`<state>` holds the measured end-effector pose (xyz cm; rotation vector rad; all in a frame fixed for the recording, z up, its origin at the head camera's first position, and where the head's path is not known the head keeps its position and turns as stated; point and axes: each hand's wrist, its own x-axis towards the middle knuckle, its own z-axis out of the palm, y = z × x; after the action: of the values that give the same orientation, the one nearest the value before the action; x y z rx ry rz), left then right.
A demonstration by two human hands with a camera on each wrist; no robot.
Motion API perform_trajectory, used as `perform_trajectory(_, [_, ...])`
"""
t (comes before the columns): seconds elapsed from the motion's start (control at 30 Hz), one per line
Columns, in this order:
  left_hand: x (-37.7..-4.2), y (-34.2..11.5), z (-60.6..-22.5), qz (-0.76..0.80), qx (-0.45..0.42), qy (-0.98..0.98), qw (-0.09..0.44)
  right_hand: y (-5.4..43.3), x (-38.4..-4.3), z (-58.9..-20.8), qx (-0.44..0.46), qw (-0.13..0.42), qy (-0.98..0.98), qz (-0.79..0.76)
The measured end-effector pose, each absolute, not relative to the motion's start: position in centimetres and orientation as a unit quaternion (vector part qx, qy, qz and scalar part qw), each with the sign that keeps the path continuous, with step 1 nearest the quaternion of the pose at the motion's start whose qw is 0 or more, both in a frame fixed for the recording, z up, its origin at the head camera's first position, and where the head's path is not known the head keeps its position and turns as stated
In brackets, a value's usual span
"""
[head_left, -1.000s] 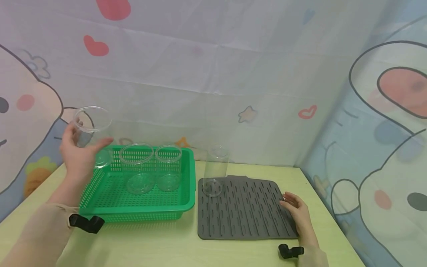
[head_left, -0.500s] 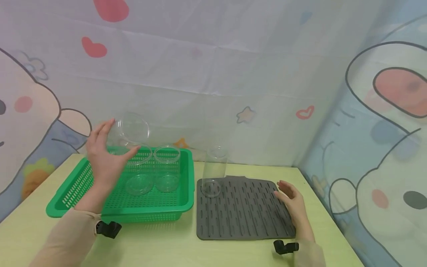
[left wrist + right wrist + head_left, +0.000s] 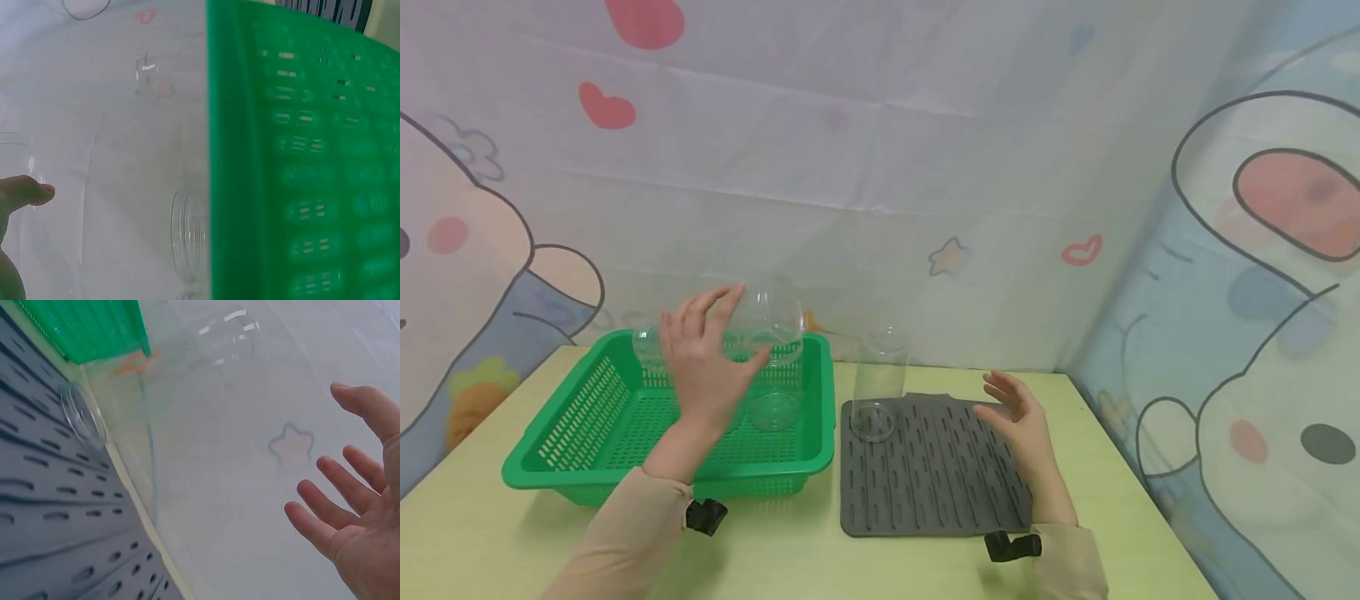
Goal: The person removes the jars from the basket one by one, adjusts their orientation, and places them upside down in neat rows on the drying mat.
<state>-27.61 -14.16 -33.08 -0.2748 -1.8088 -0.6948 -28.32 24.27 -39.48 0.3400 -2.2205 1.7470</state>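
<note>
My left hand (image 3: 706, 362) grips a clear, wide-mouthed cup (image 3: 767, 312) between thumb and fingers. This cup lies tilted onto its side above the green basket (image 3: 561, 454), its mouth toward the right. Inside the basket a narrower clear cup (image 3: 773, 408) stands upright; another one is mostly hidden behind my left hand. On the grey drying mat (image 3: 940, 483), at its back left corner, a tall clear cup (image 3: 880, 383) stands upright. My right hand (image 3: 1021, 429) hovers over the mat's right side, fingers spread and holding nothing, as the right wrist view also shows.
Basket and mat stand side by side on a pale yellow table (image 3: 790, 550). A printed cloth (image 3: 865, 167) hangs right behind the table's back edge, and another patterned cloth (image 3: 1262, 350) borders the right side.
My left hand has carried the cup rightward over the basket and tipped it from upright onto its side. My right hand has risen off the mat's right edge and moved left.
</note>
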Motion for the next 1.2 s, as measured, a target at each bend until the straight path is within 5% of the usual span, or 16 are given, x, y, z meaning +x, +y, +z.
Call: perform_trajectory(1.2, [-26.6, -2.8, -38.7, -0.080, -0.234, -0.759, 0.602, 17.6, -26.2, -37.1, 0.265, 0.080, -0.759, 0.589])
